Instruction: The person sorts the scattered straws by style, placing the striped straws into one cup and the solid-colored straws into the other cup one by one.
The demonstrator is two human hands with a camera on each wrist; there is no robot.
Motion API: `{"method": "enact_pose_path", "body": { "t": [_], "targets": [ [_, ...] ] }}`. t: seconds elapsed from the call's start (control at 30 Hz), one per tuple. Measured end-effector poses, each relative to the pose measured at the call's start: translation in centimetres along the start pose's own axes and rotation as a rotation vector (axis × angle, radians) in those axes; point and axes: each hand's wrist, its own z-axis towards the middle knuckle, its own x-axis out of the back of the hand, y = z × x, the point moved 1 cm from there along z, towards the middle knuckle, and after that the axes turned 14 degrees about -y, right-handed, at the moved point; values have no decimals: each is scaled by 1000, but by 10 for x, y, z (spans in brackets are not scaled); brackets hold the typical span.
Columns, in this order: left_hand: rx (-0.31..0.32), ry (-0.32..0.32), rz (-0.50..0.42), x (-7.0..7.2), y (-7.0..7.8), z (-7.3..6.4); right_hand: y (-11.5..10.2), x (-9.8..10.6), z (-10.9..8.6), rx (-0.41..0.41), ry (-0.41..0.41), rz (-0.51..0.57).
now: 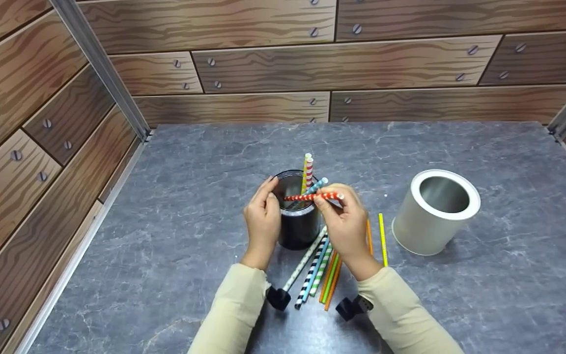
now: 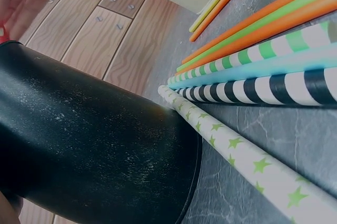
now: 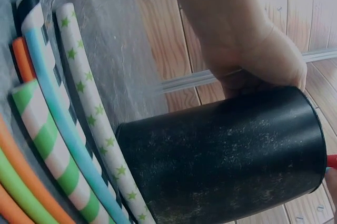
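A black can (image 1: 298,231) stands upright on the table, with my left hand (image 1: 263,216) holding its left side near the rim. My right hand (image 1: 347,223) pinches a red straw with white dots (image 1: 302,197), which lies nearly level across the can's mouth. Inside the can lean a red-and-white striped straw (image 1: 309,169), a yellow patterned straw (image 1: 304,182) and a blue patterned straw (image 1: 317,185). Below the right hand, several straws lie beside the can's base, among them a white one with green stars (image 2: 231,145), a black-and-white striped one (image 2: 263,90) and a green-and-white striped one (image 3: 58,161).
A cream-coloured can (image 1: 420,226) with a white rim stands to the right, its mouth facing up. Between it and my right hand lie a yellow straw (image 1: 382,238) and an orange straw (image 1: 369,238). Wood-patterned panels (image 1: 263,73) wall the grey marbled table (image 1: 189,196).
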Motion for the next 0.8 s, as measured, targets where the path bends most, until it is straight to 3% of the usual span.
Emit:
{"method": "enact_pose_path", "body": {
  "t": [0.33, 0.57, 0.8],
  "targets": [
    [2, -12, 13, 1, 2, -1, -3, 4, 6, -92, -52, -98],
    [9, -22, 8, 1, 1, -1, -20, 4, 8, -43, -58, -138],
    [7, -17, 11, 1, 1, 0, -1, 6, 6, -73, -106, -180]
  ]
}}
